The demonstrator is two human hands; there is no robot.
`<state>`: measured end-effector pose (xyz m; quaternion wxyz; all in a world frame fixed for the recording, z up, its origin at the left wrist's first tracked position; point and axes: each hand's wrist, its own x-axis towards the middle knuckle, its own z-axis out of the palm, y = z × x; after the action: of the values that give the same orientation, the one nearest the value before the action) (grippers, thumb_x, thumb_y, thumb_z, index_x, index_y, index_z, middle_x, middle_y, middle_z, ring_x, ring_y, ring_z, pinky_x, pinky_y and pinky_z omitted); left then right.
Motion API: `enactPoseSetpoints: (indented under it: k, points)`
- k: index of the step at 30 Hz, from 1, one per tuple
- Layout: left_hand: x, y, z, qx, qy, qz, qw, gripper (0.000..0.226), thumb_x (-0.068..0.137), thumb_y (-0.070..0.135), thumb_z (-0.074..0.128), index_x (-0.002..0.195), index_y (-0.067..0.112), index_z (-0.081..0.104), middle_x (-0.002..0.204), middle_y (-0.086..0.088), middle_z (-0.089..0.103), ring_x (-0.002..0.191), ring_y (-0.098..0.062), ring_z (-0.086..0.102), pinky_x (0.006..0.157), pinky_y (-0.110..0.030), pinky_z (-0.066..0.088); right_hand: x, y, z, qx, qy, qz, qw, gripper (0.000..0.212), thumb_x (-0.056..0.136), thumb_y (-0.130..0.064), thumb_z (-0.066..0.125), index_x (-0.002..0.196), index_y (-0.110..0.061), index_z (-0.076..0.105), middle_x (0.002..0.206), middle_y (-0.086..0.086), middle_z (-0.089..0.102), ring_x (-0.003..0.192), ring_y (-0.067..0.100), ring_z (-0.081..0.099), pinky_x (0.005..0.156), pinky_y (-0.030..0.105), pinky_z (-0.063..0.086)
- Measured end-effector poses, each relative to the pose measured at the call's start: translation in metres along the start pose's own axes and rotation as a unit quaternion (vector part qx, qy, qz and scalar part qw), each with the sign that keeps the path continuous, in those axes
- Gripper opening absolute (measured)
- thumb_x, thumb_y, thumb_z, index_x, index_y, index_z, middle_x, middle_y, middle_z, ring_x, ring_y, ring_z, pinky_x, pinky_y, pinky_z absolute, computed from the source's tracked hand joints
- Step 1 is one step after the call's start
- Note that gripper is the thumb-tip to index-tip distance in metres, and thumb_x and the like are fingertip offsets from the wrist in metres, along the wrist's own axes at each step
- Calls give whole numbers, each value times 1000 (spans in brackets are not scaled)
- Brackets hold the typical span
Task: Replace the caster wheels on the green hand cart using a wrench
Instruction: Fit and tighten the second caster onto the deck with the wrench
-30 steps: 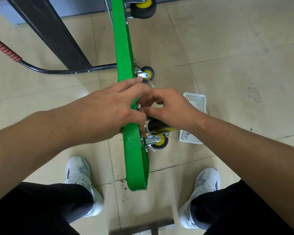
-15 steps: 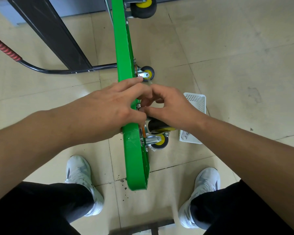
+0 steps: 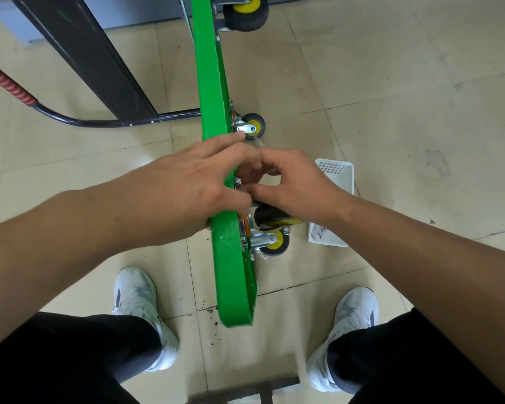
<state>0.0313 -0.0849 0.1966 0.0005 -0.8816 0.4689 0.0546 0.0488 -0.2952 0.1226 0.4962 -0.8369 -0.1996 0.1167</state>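
Observation:
The green hand cart [image 3: 231, 272] stands on its edge between my feet, wheels facing right. My left hand [image 3: 187, 188] holds the deck from the left, fingers curled over its top edge. My right hand [image 3: 292, 185] pinches a small fastener [image 3: 238, 182] at the caster mounting plate; most of the fastener is hidden by my fingertips. A black and yellow caster wheel [image 3: 270, 218] sits just under my right wrist. A smaller grey and yellow caster [image 3: 276, 243] is below it. Another small caster [image 3: 254, 126] is farther along the deck. A wrench [image 3: 318, 232] lies in the white basket.
A white plastic basket [image 3: 337, 176] stands on the tiled floor right of the cart. A large wheel [image 3: 245, 11] is at the cart's far end. The cart's black handle with a red grip [image 3: 9, 86] and a dark panel [image 3: 85, 56] lie to the left. My shoes [image 3: 137, 298] flank the deck.
My right hand's fingers have shifted slightly at the fastener. My left hand and the cart have stayed where they were.

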Motion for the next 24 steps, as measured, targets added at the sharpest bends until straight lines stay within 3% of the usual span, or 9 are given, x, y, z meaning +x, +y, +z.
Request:
enactPoseSetpoints:
  k: [4,7,13,18,24]
  points:
    - [0,1,-1,15,6,4,1000,36,67,19,81,96,35,67,139,-10,46,144,-40,34,103,-35,25,2,2,2,-13,-6,13,1000,6,92,-21,75,96,-16,75,87,-6,75,84,8,70,88,41,56]
    - [0,1,-1,7,-4,-2,1000,39,66,20,83,98,36,67,141,-10,45,145,-39,32,99,-36,27,0,3,4,-24,-3,7,1000,15,94,-27,72,103,-15,74,89,-6,74,87,8,70,88,41,56]
    - [0,0,-1,0,-17,-9,1000,45,65,21,88,100,37,66,140,-8,46,147,-38,29,100,-36,27,0,3,3,-3,-1,-14,1000,15,89,-13,76,102,-11,68,89,-2,72,86,15,71,87,46,57]
    - [-1,1,-2,9,-8,-4,1000,40,66,21,84,98,36,67,140,-9,47,146,-39,31,100,-35,27,0,4,3,-24,-6,-10,1000,9,96,-22,69,101,-15,73,89,-5,74,87,10,70,87,44,56]
    - [-1,1,-1,-2,-3,-3,1000,39,66,18,84,97,36,66,139,-9,47,145,-40,32,99,-35,28,-1,0,4,-13,-9,-16,1000,13,91,-13,73,104,-14,69,90,-4,72,87,11,71,86,40,58]
